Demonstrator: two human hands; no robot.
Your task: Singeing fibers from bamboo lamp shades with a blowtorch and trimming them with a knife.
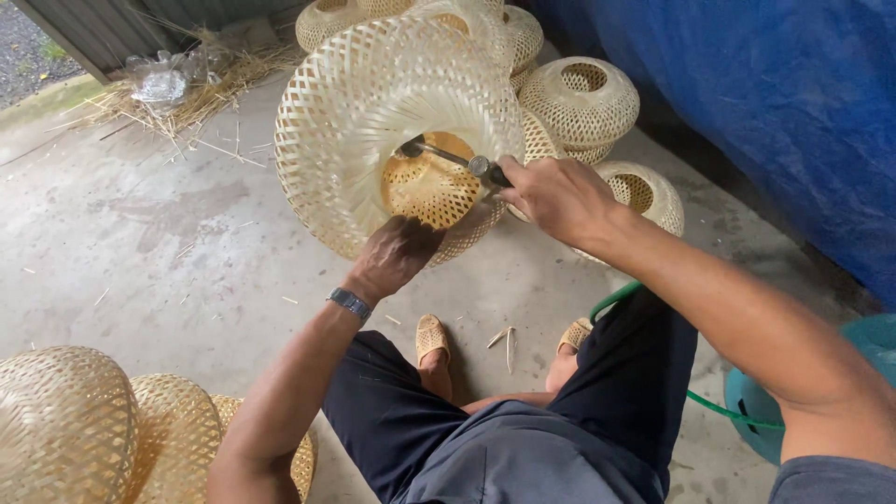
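1. Head view is looking down on a concrete floor [168,243] where a seated person is working, with a blue tarp [775,103] hanging along the right and straw litter [201,93] lying by the far wall.

2. Biggest thing in play is the woven bamboo shade [373,103], a wide, bell-like piece being held up in the air above the knees, its open mouth tilting towards the camera.

3. More finished shades are sitting behind it in a stack [579,98], and another cluster [84,425] is resting at the lower left, well apart from the work.

4. Left hand [397,252] is bracing the shade from below, its grip closing on the lower rim, fingers tucked inside the weave.

5. Right hand [555,191] is wrapping tightly around a metal spray tool [467,161], whose nozzle is poking into the shade's mouth and pointing at the inner crown.

6. A green hose [616,299] is trailing past the right knee towards a teal bucket [868,341].

7. Judging by this, the inside of the shade is being treated or coated right now. The next move looks to call for turning the shade with the left hand so that fresh weave is facing the nozzle, while keeping the tool steady and clear of the thin strips.
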